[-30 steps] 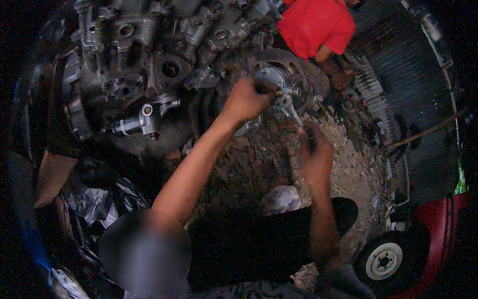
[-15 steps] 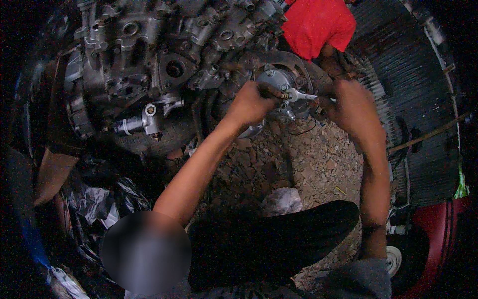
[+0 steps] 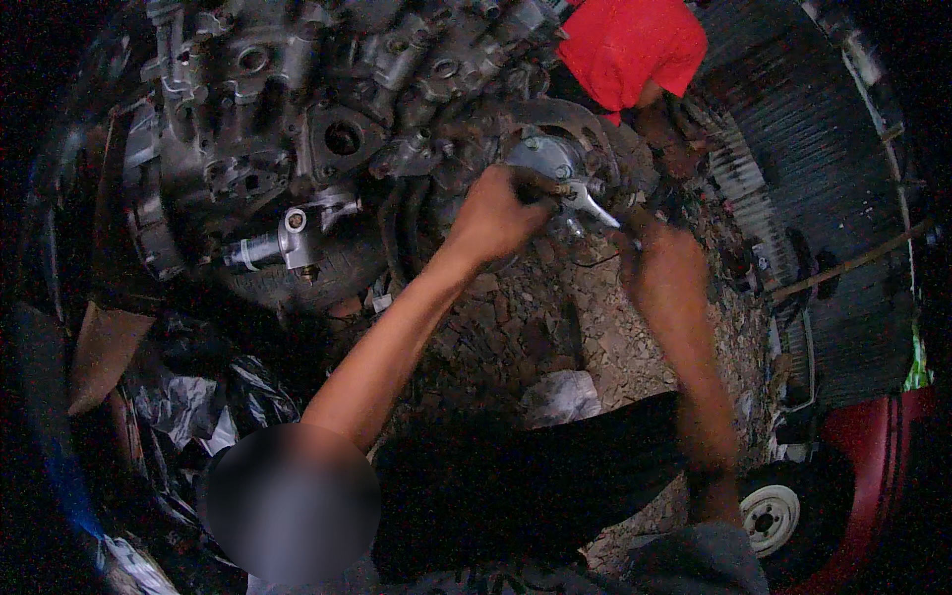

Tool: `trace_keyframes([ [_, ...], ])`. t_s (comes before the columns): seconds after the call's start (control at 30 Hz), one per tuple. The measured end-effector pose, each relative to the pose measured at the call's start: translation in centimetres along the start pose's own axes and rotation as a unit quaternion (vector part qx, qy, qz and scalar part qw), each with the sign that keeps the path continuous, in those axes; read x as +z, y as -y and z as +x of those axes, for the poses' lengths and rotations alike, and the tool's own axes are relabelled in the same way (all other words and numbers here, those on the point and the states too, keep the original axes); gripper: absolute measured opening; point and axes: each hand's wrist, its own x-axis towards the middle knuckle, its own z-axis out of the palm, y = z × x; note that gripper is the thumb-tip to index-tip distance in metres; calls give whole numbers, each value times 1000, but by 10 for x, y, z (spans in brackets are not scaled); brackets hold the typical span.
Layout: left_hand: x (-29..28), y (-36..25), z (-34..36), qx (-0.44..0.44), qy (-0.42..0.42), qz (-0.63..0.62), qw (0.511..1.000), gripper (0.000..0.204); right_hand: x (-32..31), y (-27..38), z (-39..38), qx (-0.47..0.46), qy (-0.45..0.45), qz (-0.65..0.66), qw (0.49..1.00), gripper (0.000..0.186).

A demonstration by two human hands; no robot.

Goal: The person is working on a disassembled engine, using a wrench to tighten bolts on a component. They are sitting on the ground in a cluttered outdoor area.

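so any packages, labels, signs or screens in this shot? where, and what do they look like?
No labels, signs or screens show.
Crumpled plastic bag: lower left, left of the person's left forearm, black and shiny.
Pale crumpled wrapper or rag: on the gravel between the forearms, whitish; which it is cannot be told.

No labels, signs or screens can be made out. Packaging only:

- Black plastic bag [image 3: 213, 402], crumpled and glossy, lower left, lying on the ground below the grey engine block [image 3: 297, 129].
- Whitish crumpled bag or wrap [image 3: 560, 397], low centre, on the gravel [image 3: 615, 337]; too dim to tell whether plastic or cloth.
- Brown cardboard-like piece [image 3: 99, 352], roughly triangular, at the left edge, just beside the black plastic bag.
- Small green strip [image 3: 920, 362] at the far right edge; too small to tell whether it is packaging.
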Motion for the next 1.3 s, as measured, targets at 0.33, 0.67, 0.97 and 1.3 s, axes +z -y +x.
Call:
trace_keyframes([
  [0.33,6,-9,-4,15,-40,39,998,30,102,56,-33,166,-80,254,950,23],
  [0.67,10,-7,-2,35,-63,31,997,29,152,78,-23,137,-70,444,883,36],
  [0.97,2,9,14,3,9,15,1000,28,97,27,-70,127,18,375,918,30],
  [1.3,5,17,16,19,17,-22,999,27,-15,-7,-26,66,-56,149,985,22],
])
